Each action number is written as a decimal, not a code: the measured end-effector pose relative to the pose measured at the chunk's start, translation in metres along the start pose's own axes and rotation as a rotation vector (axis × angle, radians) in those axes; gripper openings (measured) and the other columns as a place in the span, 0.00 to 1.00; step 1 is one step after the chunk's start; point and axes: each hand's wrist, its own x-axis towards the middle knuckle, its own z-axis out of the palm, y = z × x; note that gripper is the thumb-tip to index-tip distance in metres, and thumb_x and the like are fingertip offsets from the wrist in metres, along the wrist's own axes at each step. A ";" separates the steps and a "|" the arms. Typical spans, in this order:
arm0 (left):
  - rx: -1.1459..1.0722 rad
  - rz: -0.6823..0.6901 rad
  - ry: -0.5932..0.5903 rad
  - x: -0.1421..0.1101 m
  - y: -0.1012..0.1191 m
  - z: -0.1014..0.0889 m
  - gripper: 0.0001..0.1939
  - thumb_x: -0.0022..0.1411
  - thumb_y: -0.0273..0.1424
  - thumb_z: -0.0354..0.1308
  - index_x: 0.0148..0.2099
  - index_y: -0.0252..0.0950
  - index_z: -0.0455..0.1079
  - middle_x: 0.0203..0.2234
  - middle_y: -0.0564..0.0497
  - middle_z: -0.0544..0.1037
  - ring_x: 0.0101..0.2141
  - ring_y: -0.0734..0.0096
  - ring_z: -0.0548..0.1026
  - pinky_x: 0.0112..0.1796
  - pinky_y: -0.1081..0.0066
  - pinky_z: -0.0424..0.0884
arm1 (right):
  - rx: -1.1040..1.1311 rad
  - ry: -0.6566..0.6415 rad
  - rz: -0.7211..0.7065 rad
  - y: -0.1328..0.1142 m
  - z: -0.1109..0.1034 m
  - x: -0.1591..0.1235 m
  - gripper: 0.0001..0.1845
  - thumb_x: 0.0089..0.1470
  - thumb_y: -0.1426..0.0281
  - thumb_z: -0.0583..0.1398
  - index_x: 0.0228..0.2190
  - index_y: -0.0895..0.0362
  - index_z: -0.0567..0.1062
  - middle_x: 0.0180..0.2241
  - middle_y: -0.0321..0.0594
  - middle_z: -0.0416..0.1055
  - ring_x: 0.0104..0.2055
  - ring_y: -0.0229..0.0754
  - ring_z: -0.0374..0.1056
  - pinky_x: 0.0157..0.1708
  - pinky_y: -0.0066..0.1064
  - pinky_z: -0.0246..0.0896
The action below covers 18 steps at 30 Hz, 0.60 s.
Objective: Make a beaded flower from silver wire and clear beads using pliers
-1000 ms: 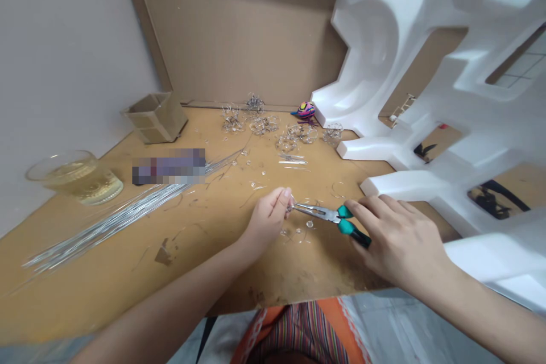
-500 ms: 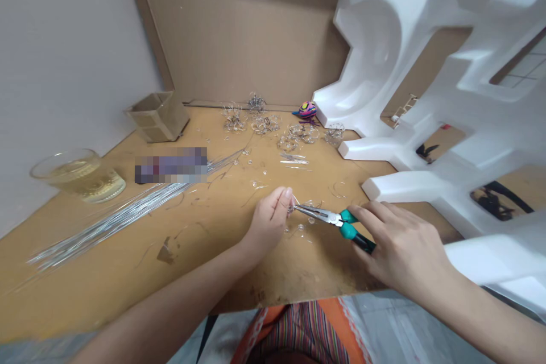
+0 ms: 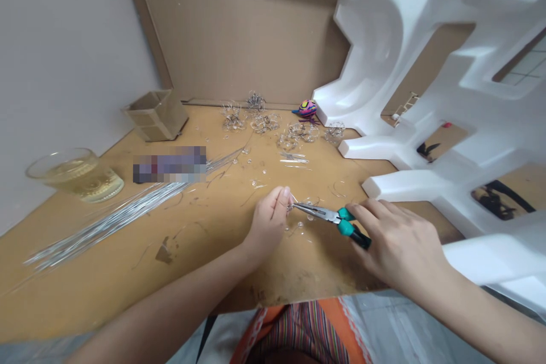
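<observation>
My left hand [image 3: 269,213] is closed, with thumb and forefinger pinching a small piece of bent wire [image 3: 290,203]; most of that piece is hidden by the fingers. The long-nose pliers [image 3: 328,214], with green and black handles, are gripped in my right hand [image 3: 398,239]. Their tips point left and meet the wire right at my left fingertips. Beneath and around the pliers' jaws, small wire rings [image 3: 301,225] lie on the tabletop.
A bundle of straight silver wires [image 3: 115,222] stretches across the left side, near a glass of yellowish liquid [image 3: 77,176] and an open cardboard box [image 3: 157,116]. Several wire clusters [image 3: 267,122] and short cut wires [image 3: 295,159] lie farther back. White moulded foam [image 3: 379,187] borders the right.
The pliers and my right hand have shifted very slightly left. My left hand keeps its pinch at nearly the same place.
</observation>
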 end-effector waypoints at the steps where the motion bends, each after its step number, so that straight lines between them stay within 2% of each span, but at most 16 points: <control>1: -0.022 -0.022 -0.008 0.001 -0.001 0.000 0.17 0.64 0.40 0.41 0.26 0.37 0.58 0.18 0.56 0.59 0.22 0.74 0.60 0.26 0.73 0.58 | -0.008 -0.014 0.009 -0.001 0.000 0.001 0.11 0.47 0.66 0.55 0.34 0.56 0.72 0.30 0.41 0.70 0.32 0.45 0.67 0.28 0.32 0.53; 7: -0.101 -0.088 -0.035 0.005 -0.006 0.001 0.18 0.63 0.41 0.41 0.26 0.37 0.58 0.18 0.57 0.60 0.21 0.75 0.59 0.24 0.74 0.56 | -0.003 -0.028 0.025 -0.002 0.002 0.004 0.12 0.46 0.66 0.56 0.34 0.56 0.72 0.30 0.40 0.70 0.30 0.43 0.66 0.27 0.31 0.51; 13: -0.006 -0.004 0.013 0.002 -0.004 0.001 0.18 0.64 0.39 0.40 0.25 0.37 0.57 0.17 0.57 0.59 0.22 0.75 0.60 0.25 0.74 0.57 | -0.012 -0.032 0.031 -0.003 0.000 0.002 0.09 0.45 0.66 0.56 0.30 0.55 0.72 0.25 0.37 0.69 0.26 0.41 0.65 0.22 0.30 0.45; 18: 0.099 0.066 0.061 0.001 -0.005 0.001 0.17 0.65 0.36 0.39 0.25 0.37 0.57 0.19 0.56 0.60 0.23 0.74 0.61 0.27 0.73 0.58 | -0.028 0.019 0.006 -0.003 0.002 0.002 0.08 0.47 0.67 0.56 0.31 0.55 0.72 0.25 0.37 0.69 0.27 0.41 0.65 0.24 0.30 0.46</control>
